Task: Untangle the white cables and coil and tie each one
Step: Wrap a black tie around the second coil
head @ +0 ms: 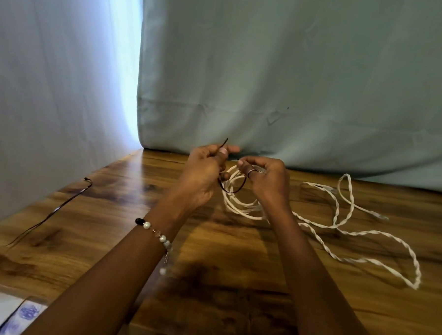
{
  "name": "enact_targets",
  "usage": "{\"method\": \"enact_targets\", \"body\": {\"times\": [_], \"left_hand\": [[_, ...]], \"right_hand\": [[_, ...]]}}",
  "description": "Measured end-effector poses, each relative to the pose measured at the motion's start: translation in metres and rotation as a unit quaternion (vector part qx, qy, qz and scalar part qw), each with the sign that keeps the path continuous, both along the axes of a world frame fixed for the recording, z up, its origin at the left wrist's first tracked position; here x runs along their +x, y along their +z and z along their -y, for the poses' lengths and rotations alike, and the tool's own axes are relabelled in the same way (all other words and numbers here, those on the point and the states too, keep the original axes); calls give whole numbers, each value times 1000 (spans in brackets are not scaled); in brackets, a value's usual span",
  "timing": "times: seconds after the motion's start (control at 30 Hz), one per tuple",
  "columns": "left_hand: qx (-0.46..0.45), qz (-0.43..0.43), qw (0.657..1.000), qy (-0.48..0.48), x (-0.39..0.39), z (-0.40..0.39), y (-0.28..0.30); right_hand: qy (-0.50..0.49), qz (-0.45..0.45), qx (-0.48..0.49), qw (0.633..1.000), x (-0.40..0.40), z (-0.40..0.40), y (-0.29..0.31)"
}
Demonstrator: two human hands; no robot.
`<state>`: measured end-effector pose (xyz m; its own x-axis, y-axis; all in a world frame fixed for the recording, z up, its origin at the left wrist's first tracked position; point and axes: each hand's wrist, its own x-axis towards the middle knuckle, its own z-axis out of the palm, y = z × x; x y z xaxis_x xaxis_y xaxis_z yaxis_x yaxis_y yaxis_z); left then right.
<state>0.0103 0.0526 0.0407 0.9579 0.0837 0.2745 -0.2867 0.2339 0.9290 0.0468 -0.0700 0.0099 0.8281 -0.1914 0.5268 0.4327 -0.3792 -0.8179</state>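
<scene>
A glossy wooden table [88,239] stands against pale green curtains [296,76], with daylight glowing through at the left.

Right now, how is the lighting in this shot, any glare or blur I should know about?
Head view: strong backlight blows out the curtain at left; glare streaks the table near it; the arms cast soft shadows on the wood. The dangling bracelet beads are motion-blurred. Wide-angle bend shows at the edges. The coil and both hands, left hand, right hand, read sharp enough.
</scene>
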Motion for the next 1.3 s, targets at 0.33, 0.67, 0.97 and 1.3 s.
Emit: {"method": "enact_targets", "body": {"times": [0.33,0.67,0.97,1.3], "left_hand": [[-7,-7,1000,25,17,22,-6],[-276,8,959,-68,19,4,-5],[-224,8,974,-26,9,9,-8],[45,-60,994,74,4,17,-20]], "right_hand": [[-26,-24,43,998,4,19,8],[-20,-44,149,988,0,7,6],[20,-51,173,983,-4,6,6],[34,-4,181,983,-6,5,6]]}}
